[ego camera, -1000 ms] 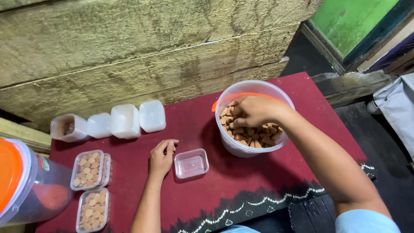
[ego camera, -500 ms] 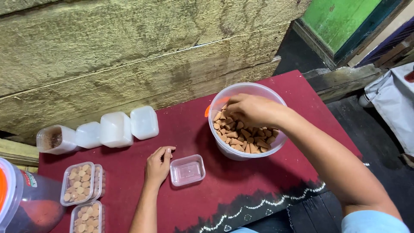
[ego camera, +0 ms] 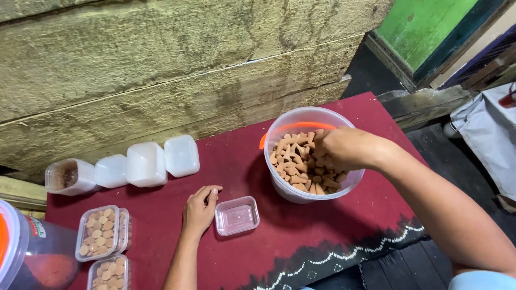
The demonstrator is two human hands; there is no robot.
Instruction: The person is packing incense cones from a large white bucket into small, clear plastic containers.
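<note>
Rough plank wall (ego camera: 161,70) behind; a green door frame (ego camera: 430,32) at upper right. Low surface covered by a dark red cloth (ego camera: 242,161) with a black-and-white patterned edge nearest the camera.

Right hand (ego camera: 341,149) reaches into a round clear bucket (ego camera: 285,121) with an orange rim mark, standing toward the right of the cloth. Bucket holds many small tan cone-shaped pieces (ego camera: 293,166). Fingers are curled down among the pieces, apparently gathered on some; how tightly the grip closes cannot be told, since the fingertips are buried.

Left hand (ego camera: 200,209) lies flat on the cloth, palm down, fingers loosely spread, holding nothing. Just beside it to the right, touching or nearly so, sits a small empty clear rectangular box (ego camera: 237,216).

Row of white lidded tubs (ego camera: 145,164) stands along the wall side at left; the leftmost tub (ego camera: 67,176) is open and shows brown contents. Near the left edge lie filled small boxes (ego camera: 99,232), packed with round tan discs. A big clear jar (ego camera: 27,258) with an orange lid occupies the lower left corner. A pale bag (ego camera: 486,129) lies on the floor at far right.
</note>
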